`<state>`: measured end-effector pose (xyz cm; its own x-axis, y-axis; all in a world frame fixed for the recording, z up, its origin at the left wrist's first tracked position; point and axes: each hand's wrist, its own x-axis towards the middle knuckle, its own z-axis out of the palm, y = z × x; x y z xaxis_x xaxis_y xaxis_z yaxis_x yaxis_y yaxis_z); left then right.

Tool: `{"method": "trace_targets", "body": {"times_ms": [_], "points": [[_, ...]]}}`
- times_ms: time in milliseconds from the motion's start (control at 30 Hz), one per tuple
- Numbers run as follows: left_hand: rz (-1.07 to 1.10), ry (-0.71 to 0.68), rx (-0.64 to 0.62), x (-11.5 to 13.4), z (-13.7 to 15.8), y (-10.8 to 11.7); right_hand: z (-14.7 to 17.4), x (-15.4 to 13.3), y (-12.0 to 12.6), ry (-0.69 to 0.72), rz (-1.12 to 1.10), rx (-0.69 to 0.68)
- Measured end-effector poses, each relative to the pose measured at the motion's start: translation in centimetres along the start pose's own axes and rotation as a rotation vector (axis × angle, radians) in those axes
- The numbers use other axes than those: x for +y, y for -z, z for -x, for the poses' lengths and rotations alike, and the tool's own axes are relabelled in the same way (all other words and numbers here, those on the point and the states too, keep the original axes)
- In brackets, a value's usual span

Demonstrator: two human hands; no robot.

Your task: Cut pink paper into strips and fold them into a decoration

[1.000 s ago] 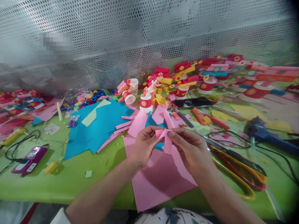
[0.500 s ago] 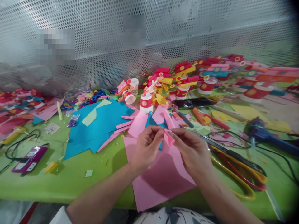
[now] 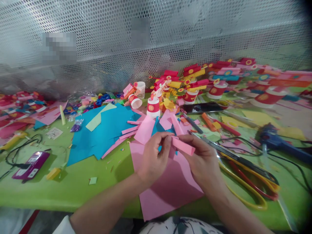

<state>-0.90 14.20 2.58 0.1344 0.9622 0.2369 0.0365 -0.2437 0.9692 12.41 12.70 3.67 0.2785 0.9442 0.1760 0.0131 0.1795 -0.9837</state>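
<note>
Between my two hands is a narrow pink paper strip (image 3: 183,146), folded or rolled, with its free end angled down to the right. My left hand (image 3: 156,156) pinches its left end between thumb and fingers. My right hand (image 3: 203,159) closes on the strip from the right, thumb beneath it. Under both hands lies a sheet of pink paper (image 3: 168,191). Just beyond them are loose pink paper pieces (image 3: 145,129) and a red-and-white paper cup (image 3: 153,107) standing upside down.
Blue paper (image 3: 109,130) lies to the left, near a purple power strip (image 3: 31,167). At the right are yellow-handled scissors (image 3: 253,195), a blue glue gun (image 3: 273,136) and cords. Several decorated cups (image 3: 217,89) stand along the back by a perforated metal screen (image 3: 102,55).
The pink strip has swung out to the right, showing more of its length. Both hands stay in nearly the same place, the right fingers shifting slightly.
</note>
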Motion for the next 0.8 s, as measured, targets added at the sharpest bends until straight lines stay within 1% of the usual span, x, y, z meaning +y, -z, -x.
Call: {"method": "trace_targets", "body": {"times_ms": [133,333,533,600,700,800], "points": [[-0.046,-0.030,0.008,-0.12,0.02,0.04,0.03,0.31,0.00,0.021,-0.004,0.002],[-0.052,0.012,0.010,0.18,-0.11,0.11,0.01,0.65,0.21,0.037,0.016,-0.053],[0.018,0.046,0.034,0.23,-0.06,0.16,0.10,1.01,0.02,-0.012,-0.103,-0.164],[0.015,0.037,0.052,0.13,-0.01,0.12,0.21,1.02,-0.15,0.002,-0.119,-0.169],[-0.051,-0.021,0.082,-0.05,0.14,-0.05,0.45,0.83,-0.22,0.070,-0.055,-0.136],[-0.078,-0.058,0.082,-0.11,0.33,-0.25,0.72,0.57,-0.14,0.075,0.039,-0.121]]}}
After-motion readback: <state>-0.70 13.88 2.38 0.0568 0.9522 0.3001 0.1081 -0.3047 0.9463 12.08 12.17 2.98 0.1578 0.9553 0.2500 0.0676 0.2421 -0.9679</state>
